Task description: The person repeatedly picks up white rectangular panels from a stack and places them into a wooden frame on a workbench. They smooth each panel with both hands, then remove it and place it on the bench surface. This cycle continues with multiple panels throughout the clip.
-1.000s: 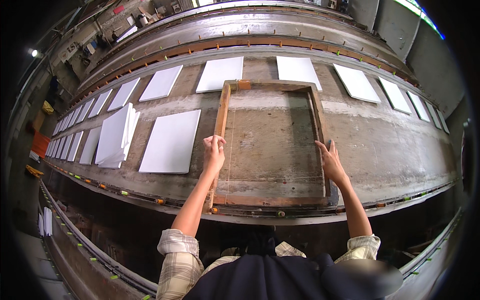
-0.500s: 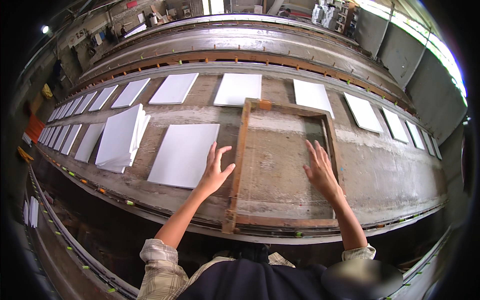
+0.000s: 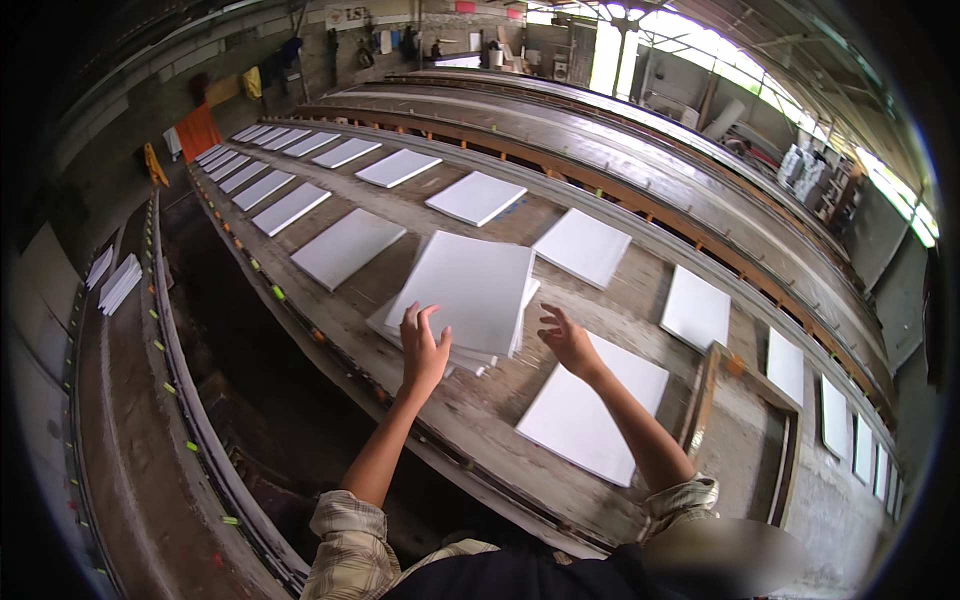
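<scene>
While both hands reached toward the stack of white sheets (image 3: 465, 300), neither had closed on anything: the left hand (image 3: 423, 350) hovered with its fingers spread at the near edge of the stack, seemingly just touching or just short of the top sheet, and the right hand (image 3: 568, 340) hung open beside the stack's right corner, its fingers loosely curled and apart. The stack lay on the long concrete bench (image 3: 640, 300), its top sheet skewed against those beneath, between a single white sheet (image 3: 348, 247) on the left and another white sheet (image 3: 590, 405) just to the right, under the right forearm. The likeliest trouble, judged from this, was an uneven lift: with the left grip at the edge and the right one off the corner, a thin sheet could have sagged, bent or slipped, and the skewed top sheet might have dragged its neighbours along and scattered the pile. A second risk was the bench's near rim (image 3: 330, 345), close beside the stack; a sheet pulled toward the person could have slid over it into the dark trench (image 3: 260, 400) below. The rough, dusty surface might also have marked or scuffed a sheet drawn across it. A wooden frame (image 3: 705, 400) lay farther right, near the right elbow, which could have knocked it.
</scene>
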Demonstrator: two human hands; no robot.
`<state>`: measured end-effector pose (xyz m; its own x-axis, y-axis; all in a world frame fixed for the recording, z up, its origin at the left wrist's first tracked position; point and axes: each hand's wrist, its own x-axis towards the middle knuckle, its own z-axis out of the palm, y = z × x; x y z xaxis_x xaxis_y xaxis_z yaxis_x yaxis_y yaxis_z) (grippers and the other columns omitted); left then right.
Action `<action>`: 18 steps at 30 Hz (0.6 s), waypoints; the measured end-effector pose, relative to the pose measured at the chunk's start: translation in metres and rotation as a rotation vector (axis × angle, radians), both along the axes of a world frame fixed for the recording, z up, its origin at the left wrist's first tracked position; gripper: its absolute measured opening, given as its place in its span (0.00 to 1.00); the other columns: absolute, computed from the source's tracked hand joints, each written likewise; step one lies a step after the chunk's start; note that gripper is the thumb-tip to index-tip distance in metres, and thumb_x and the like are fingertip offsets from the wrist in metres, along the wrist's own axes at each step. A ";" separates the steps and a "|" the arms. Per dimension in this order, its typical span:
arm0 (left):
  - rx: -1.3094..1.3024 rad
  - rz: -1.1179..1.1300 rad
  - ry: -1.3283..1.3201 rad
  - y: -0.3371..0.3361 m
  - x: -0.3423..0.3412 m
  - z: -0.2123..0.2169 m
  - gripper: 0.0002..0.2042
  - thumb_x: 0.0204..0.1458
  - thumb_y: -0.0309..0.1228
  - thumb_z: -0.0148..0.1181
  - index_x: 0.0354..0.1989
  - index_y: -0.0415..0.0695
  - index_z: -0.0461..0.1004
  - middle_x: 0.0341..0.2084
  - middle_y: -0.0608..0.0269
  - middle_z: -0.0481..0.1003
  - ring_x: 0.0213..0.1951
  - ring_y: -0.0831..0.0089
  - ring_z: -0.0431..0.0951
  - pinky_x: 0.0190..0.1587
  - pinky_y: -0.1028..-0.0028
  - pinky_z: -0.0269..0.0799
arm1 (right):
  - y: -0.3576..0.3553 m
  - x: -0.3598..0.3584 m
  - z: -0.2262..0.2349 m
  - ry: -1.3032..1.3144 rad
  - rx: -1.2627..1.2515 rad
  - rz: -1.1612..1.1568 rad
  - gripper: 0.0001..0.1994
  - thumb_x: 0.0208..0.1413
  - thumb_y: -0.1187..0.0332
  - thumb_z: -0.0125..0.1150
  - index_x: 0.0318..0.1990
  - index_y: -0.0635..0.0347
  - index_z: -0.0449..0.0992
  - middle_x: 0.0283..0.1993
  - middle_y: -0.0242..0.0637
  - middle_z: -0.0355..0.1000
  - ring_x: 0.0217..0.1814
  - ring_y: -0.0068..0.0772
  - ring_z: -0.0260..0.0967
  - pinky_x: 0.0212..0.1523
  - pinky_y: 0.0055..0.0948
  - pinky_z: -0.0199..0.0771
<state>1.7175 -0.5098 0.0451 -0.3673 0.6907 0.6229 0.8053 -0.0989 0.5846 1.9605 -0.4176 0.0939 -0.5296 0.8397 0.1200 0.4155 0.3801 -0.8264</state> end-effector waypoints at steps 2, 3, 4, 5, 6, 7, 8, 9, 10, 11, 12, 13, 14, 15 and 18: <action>-0.043 0.146 0.141 0.017 -0.037 -0.028 0.25 0.48 0.31 0.59 0.54 0.39 0.59 0.53 0.40 0.58 0.57 0.47 0.57 0.57 0.53 0.55 | 0.022 -0.031 -0.047 0.110 -0.147 -0.061 0.28 0.53 0.67 0.57 0.60 0.57 0.56 0.52 0.53 0.67 0.51 0.42 0.69 0.51 0.33 0.69; -0.048 0.209 0.157 0.014 -0.065 -0.037 0.27 0.47 0.31 0.59 0.56 0.37 0.58 0.53 0.39 0.59 0.56 0.48 0.58 0.56 0.53 0.55 | 0.019 -0.056 -0.054 0.073 -0.054 -0.065 0.28 0.52 0.67 0.58 0.60 0.57 0.56 0.53 0.53 0.65 0.51 0.43 0.68 0.51 0.34 0.68; -0.056 0.242 0.161 0.011 -0.075 -0.038 0.29 0.47 0.32 0.59 0.57 0.36 0.56 0.53 0.39 0.59 0.56 0.48 0.59 0.56 0.54 0.55 | 0.012 -0.068 -0.054 0.025 0.038 -0.098 0.29 0.51 0.66 0.59 0.60 0.57 0.56 0.53 0.53 0.62 0.51 0.43 0.67 0.51 0.34 0.68; -0.154 0.204 0.070 0.012 -0.086 -0.037 0.30 0.48 0.35 0.58 0.58 0.32 0.57 0.50 0.39 0.65 0.54 0.49 0.60 0.57 0.58 0.55 | 0.009 -0.075 -0.052 0.015 0.018 -0.131 0.29 0.50 0.66 0.59 0.60 0.58 0.56 0.54 0.52 0.61 0.51 0.43 0.67 0.51 0.34 0.68; -0.206 0.218 0.065 0.012 -0.092 -0.038 0.29 0.48 0.35 0.58 0.57 0.32 0.59 0.49 0.41 0.66 0.54 0.50 0.61 0.56 0.58 0.56 | 0.007 -0.078 -0.049 0.005 -0.002 -0.166 0.30 0.50 0.66 0.59 0.60 0.58 0.56 0.54 0.52 0.60 0.51 0.44 0.66 0.51 0.34 0.68; -0.260 0.227 0.064 0.011 -0.091 -0.033 0.29 0.48 0.35 0.58 0.56 0.32 0.60 0.48 0.43 0.67 0.53 0.50 0.62 0.56 0.59 0.57 | 0.005 -0.080 -0.047 -0.002 -0.024 -0.205 0.30 0.50 0.66 0.60 0.60 0.58 0.56 0.54 0.52 0.59 0.51 0.44 0.65 0.50 0.34 0.68; -0.297 0.221 0.065 0.015 -0.085 -0.025 0.28 0.48 0.35 0.58 0.55 0.31 0.61 0.47 0.44 0.69 0.52 0.51 0.62 0.55 0.60 0.57 | 0.012 -0.077 -0.054 0.058 -0.094 -0.221 0.30 0.50 0.67 0.59 0.60 0.59 0.56 0.54 0.52 0.59 0.52 0.43 0.65 0.50 0.34 0.69; -0.249 0.243 0.069 0.016 -0.079 -0.021 0.25 0.46 0.34 0.59 0.51 0.31 0.66 0.46 0.48 0.70 0.50 0.53 0.64 0.55 0.61 0.59 | 0.022 -0.072 -0.068 0.120 -0.163 -0.237 0.30 0.50 0.68 0.59 0.60 0.59 0.56 0.54 0.52 0.59 0.52 0.42 0.65 0.49 0.33 0.69; -0.222 0.236 0.096 0.015 -0.080 -0.019 0.24 0.46 0.33 0.60 0.51 0.31 0.67 0.44 0.49 0.71 0.50 0.54 0.64 0.54 0.61 0.59 | 0.024 -0.074 -0.064 0.184 -0.231 -0.246 0.30 0.50 0.69 0.59 0.60 0.59 0.56 0.55 0.53 0.60 0.52 0.42 0.65 0.49 0.32 0.69; -0.195 0.230 0.124 0.014 -0.082 -0.017 0.23 0.46 0.32 0.61 0.50 0.32 0.68 0.43 0.49 0.72 0.50 0.55 0.64 0.54 0.61 0.60 | 0.024 -0.074 -0.062 0.229 -0.338 -0.252 0.30 0.49 0.70 0.59 0.61 0.59 0.55 0.56 0.55 0.59 0.53 0.41 0.65 0.49 0.32 0.69; -0.168 0.224 0.151 0.012 -0.083 -0.015 0.23 0.45 0.32 0.61 0.49 0.32 0.69 0.41 0.50 0.73 0.49 0.56 0.64 0.53 0.62 0.60 | 0.022 -0.075 -0.060 0.221 -0.335 -0.244 0.31 0.50 0.70 0.59 0.61 0.59 0.54 0.57 0.55 0.59 0.53 0.41 0.65 0.50 0.32 0.69; -0.139 0.225 0.146 0.007 -0.080 -0.006 0.22 0.44 0.30 0.63 0.48 0.34 0.70 0.40 0.50 0.74 0.50 0.58 0.65 0.53 0.62 0.62 | 0.016 -0.075 -0.054 0.213 -0.333 -0.241 0.31 0.50 0.70 0.59 0.62 0.59 0.54 0.58 0.55 0.58 0.54 0.41 0.65 0.50 0.32 0.69; -0.109 0.209 0.091 0.004 -0.079 0.001 0.23 0.43 0.29 0.63 0.49 0.34 0.70 0.41 0.49 0.74 0.50 0.57 0.65 0.52 0.62 0.63 | 0.010 -0.076 -0.047 0.205 -0.333 -0.235 0.32 0.50 0.70 0.58 0.62 0.59 0.53 0.58 0.56 0.58 0.55 0.41 0.64 0.50 0.33 0.69; -0.081 0.191 0.036 0.001 -0.078 0.007 0.24 0.43 0.29 0.64 0.50 0.35 0.69 0.42 0.49 0.74 0.50 0.55 0.66 0.52 0.62 0.63 | 0.003 -0.078 -0.039 0.225 -0.373 -0.198 0.35 0.50 0.70 0.59 0.64 0.59 0.48 0.61 0.57 0.54 0.59 0.43 0.60 0.52 0.37 0.67; -0.029 -0.067 -0.665 -0.005 -0.053 0.037 0.22 0.46 0.24 0.62 0.52 0.36 0.68 0.48 0.52 0.72 0.48 0.64 0.73 0.49 0.73 0.69 | -0.004 -0.059 -0.037 0.418 -0.462 -0.177 0.38 0.49 0.70 0.59 0.65 0.60 0.44 0.63 0.57 0.50 0.60 0.45 0.59 0.55 0.41 0.63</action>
<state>1.6647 -0.5152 0.0820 -0.6221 0.7387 0.2596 0.2652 -0.1131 0.9575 1.9019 -0.4215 0.0565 -0.3652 0.9245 -0.1089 0.0470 -0.0985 -0.9940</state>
